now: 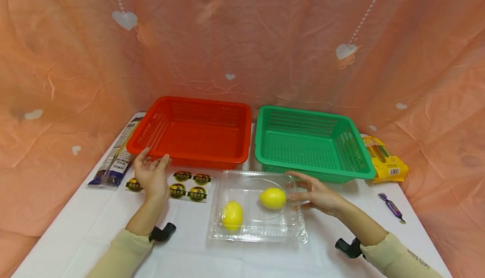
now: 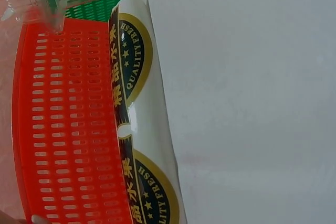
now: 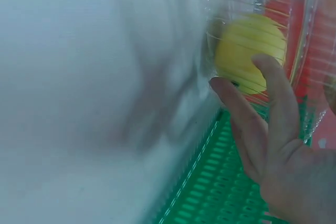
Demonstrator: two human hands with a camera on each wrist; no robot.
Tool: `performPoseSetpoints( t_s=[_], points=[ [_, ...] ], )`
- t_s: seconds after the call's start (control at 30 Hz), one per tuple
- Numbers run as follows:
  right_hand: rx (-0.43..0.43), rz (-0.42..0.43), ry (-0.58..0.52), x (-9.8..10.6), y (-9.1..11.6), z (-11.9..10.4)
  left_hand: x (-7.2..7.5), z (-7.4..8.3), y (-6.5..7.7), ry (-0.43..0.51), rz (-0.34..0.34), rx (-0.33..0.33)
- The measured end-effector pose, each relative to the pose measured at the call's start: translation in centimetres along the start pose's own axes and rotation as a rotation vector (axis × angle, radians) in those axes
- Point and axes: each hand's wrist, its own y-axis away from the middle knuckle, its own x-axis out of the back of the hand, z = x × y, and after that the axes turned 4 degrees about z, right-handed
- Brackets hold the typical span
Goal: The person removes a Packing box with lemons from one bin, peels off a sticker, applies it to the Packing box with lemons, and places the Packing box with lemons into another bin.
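Note:
A clear plastic clamshell box (image 1: 253, 231) lies on the white table with two yellow lemons inside, one lemon (image 1: 232, 215) at its left and another lemon (image 1: 273, 198) at its right. My right hand (image 1: 316, 194) is at the box's right side, fingers extended; in the right wrist view the fingertips reach its ridged wall, and I cannot tell how firmly they touch. My left hand (image 1: 152, 176) is at the front rim of the red basket (image 1: 206, 160), above a sheet of round fruit stickers (image 1: 188, 185), fingers loosely bent with nothing visible between them.
A green basket (image 1: 314, 168) stands right of the red one. Long dark packets (image 1: 113, 164) lie at the left edge. On the right are a yellow packet (image 1: 390, 166) and a purple wrapped candy (image 1: 392, 207). A peach curtain (image 1: 212, 38) hangs behind the table.

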Motion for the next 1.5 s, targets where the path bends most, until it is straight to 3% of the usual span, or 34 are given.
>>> performPoseSetpoints(
  t_s=[0.33, 0.6, 0.8, 0.9, 1.0, 1.1, 1.27, 1.5],
  points=[
    [0.01, 0.044, 0.037, 0.4, 0.0, 0.6, -0.1, 0.1, 0.0, 0.018, -0.048, -0.03],
    [-0.018, 0.061, 0.045, 0.1, 0.0, 0.3, -0.1, 0.4, 0.0, 0.012, -0.07, -0.017],
    [-0.021, 0.069, 0.057, 0.1, 0.1, 0.3, 0.9, 1.7, 0.0, 0.072, -0.116, 0.022],
    [-0.03, 0.084, 0.076, 0.1, 0.1, 0.2, 1.8, 2.8, -0.4, 0.12, -0.103, 0.04],
    [-0.045, 0.11, 0.096, 0.1, 0.2, 0.1, 2.9, 4.1, -1.4, 0.101, -0.073, 0.083],
    [-0.049, 0.132, 0.115, 0.1, 0.4, 0.1, 4.3, 5.6, -2.9, 0.039, -0.074, 0.183],
    [-0.029, 0.153, 0.141, 0.3, 0.6, 0.1, 6.9, 7.4, -5.2, -0.049, -0.203, 0.337],
    [-0.011, 0.176, 0.141, 0.9, 1.0, 0.1, 8.6, 7.0, -6.3, -0.128, -0.314, 0.375]
  ],
)
